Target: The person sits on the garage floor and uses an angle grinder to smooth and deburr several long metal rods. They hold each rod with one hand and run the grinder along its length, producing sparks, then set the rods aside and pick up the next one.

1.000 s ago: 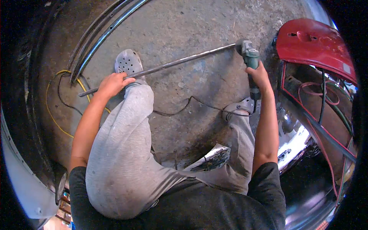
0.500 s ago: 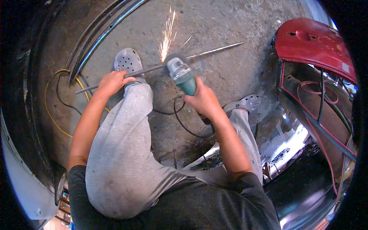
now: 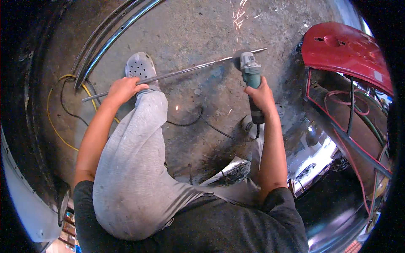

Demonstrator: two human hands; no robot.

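Note:
My left hand (image 3: 123,90) is closed around a long thin metal rod (image 3: 190,69) near its left end, above my left clog (image 3: 141,66). The rod slants up to the right over the concrete floor. In my right hand (image 3: 262,98) is a green and black angle grinder (image 3: 252,78), gripped around its body. Its disc (image 3: 240,59) meets the rod close to the far right end. Sparks (image 3: 239,17) fly from there toward the top of the view. A black cord (image 3: 223,134) trails from the grinder's back end across the floor.
Curved metal strips (image 3: 112,40) lie at the upper left, beside yellow and black cables (image 3: 51,111). At the right stands a red painted panel (image 3: 344,50) with a frame and hoses (image 3: 352,105) under it. A shiny dark curved panel (image 3: 337,202) lies at the lower right.
My right hand has carried the grinder rightward along the rod, from its middle to near its right end. The sparks have shifted with it and look thinner. My left hand stays put.

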